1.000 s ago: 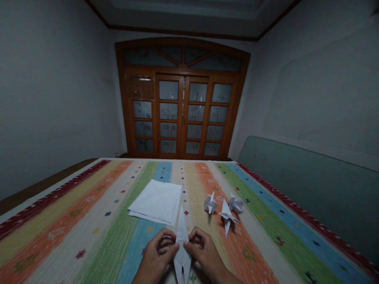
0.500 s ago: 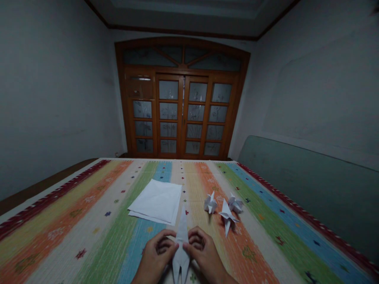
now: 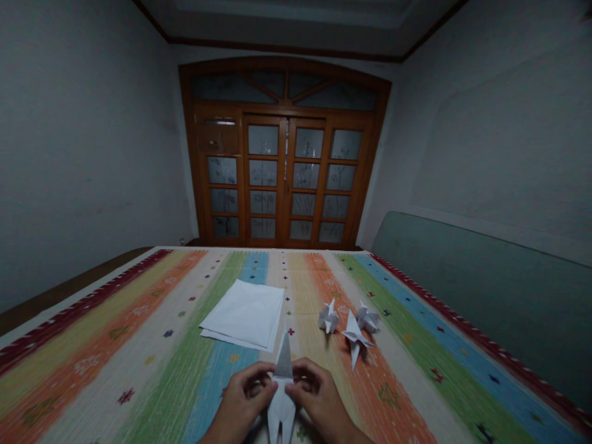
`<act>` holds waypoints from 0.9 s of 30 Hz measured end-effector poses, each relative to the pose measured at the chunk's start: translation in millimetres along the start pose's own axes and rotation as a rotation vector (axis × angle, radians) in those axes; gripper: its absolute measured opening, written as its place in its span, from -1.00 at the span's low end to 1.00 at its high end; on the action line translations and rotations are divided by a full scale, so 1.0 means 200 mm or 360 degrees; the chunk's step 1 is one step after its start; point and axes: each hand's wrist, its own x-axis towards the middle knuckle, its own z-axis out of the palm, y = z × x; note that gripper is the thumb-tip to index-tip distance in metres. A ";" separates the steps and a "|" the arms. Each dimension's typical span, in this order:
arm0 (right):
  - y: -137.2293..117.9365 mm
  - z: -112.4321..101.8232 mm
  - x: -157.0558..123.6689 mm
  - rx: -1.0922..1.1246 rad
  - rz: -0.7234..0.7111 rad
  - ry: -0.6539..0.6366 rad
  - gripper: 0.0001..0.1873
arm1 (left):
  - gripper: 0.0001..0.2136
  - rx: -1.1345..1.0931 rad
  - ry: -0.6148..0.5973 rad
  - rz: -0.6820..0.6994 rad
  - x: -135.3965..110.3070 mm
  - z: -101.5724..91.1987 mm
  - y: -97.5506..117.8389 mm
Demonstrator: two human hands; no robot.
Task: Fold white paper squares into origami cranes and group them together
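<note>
Folded paper model (image 3: 282,382) tipped back at top, clamped between left hand (image 3: 243,401) and right hand (image 3: 319,401)

Inspection finds two bare human hands: a left hand (image 3: 243,394) and a right hand (image 3: 319,394). Fingers (image 3: 256,373) are slender. Each hand tapers into a slim, bare forearm; the left forearm (image 3: 215,435) and the right forearm (image 3: 349,433) both run off the lower frame edge. Fingernails are too small to assess in the dim light.
</note>
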 end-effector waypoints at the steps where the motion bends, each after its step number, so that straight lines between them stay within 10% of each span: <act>1: 0.00 0.00 0.00 -0.0011 -0.0001 -0.0023 -0.54 | -0.53 0.0019 -0.0006 0.0008 0.00 0.00 0.01; 18: 0.04 -0.03 -0.01 -0.0173 -0.0056 0.0027 -0.90 | -0.79 0.0142 -0.0103 0.0055 -0.04 0.01 0.05; 27: 0.04 -0.06 -0.03 -0.0338 -0.0133 0.0016 -0.71 | -0.58 0.0214 -0.0089 -0.0008 -0.04 -0.02 0.02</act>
